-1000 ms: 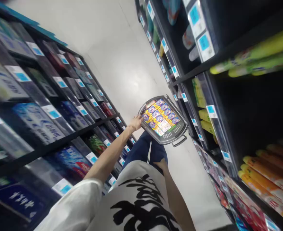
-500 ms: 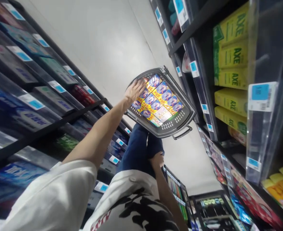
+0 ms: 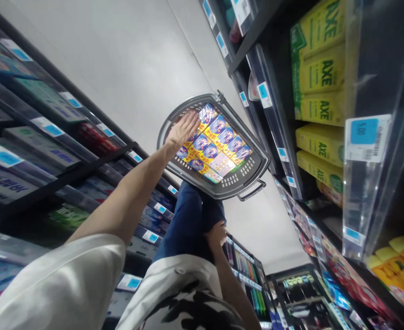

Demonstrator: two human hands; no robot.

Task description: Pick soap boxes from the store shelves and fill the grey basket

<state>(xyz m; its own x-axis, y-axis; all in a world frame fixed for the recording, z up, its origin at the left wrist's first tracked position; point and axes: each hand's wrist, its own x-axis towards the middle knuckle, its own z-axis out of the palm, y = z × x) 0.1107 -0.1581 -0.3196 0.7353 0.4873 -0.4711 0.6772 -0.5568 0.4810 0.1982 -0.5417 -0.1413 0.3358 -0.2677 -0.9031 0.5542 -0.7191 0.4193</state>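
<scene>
My left hand point(image 3: 183, 130) lies with its fingers stretched out over the upper left of a dark plastic shopping basket point(image 3: 229, 189). It rests on or just above shiny yellow and blue OMO detergent packs point(image 3: 211, 150), arranged in rows inside. Part of the packs is hidden beneath the hand. The basket sits on the floor in front of my knees, and a handle sticks out at its lower right. My right hand point(image 3: 217, 234) is against my knee in blue trousers point(image 3: 184, 224). Its fingers look curled, and whatever they hold, if anything, is hidden.
Shelves with boxed goods point(image 3: 43, 151) and price tags point(image 3: 52, 127) run along the left. On the right, shelves hold yellow AXE packs point(image 3: 325, 73) and orange packs point(image 3: 399, 270). Pale floor point(image 3: 119, 55) lies between them; a dark rack point(image 3: 294, 284) stands at the lower right.
The whole view has shifted, so the basket and shelves appear a little farther left. My left hand stays over the packs and my right hand stays at the knee.
</scene>
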